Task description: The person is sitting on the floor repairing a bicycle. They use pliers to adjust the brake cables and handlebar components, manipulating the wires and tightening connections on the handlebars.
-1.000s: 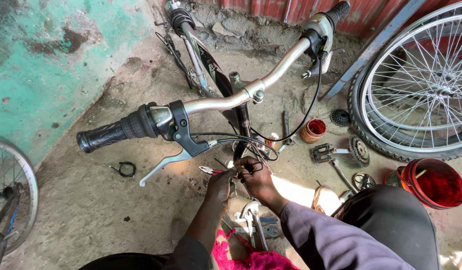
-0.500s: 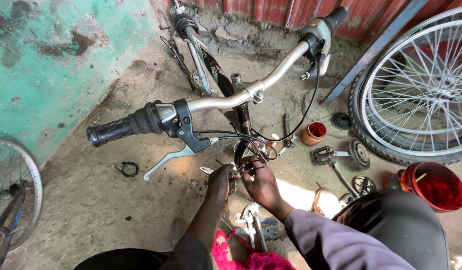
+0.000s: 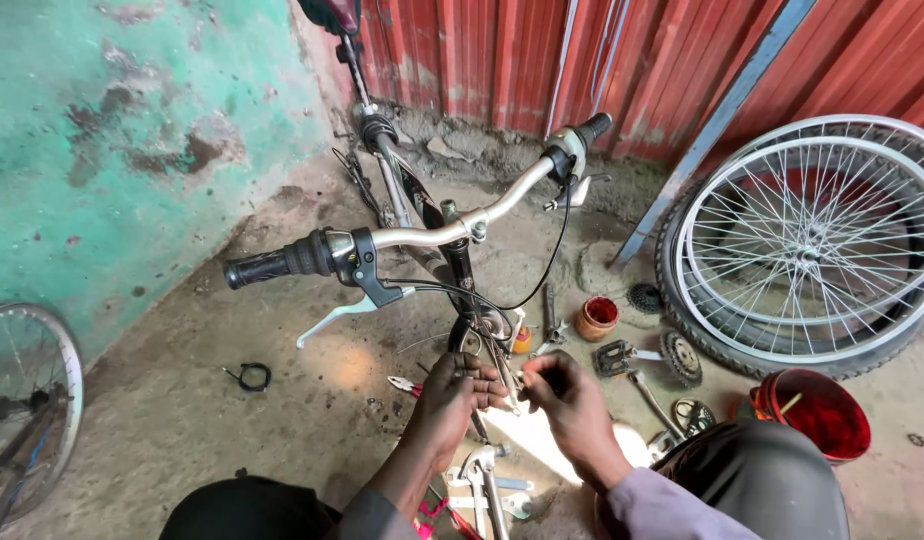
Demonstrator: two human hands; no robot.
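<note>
Hands work close together low on the bicycle's front end: the left hand [image 3: 450, 392] is pinched around a thin metal part [image 3: 504, 378] below the head tube, and the right hand [image 3: 570, 398], just beside it, has its fingers curled at the same part; whether they grip it cannot be told. Above them the handlebar [image 3: 432, 236] spans the frame. On the concrete floor [image 3: 182, 420], to the right, lie a small orange pot [image 3: 596, 318], a pedal [image 3: 616, 357] and a red bucket [image 3: 814, 412]; a spoked wheel [image 3: 810, 250] leans at the floor's right edge.
</note>
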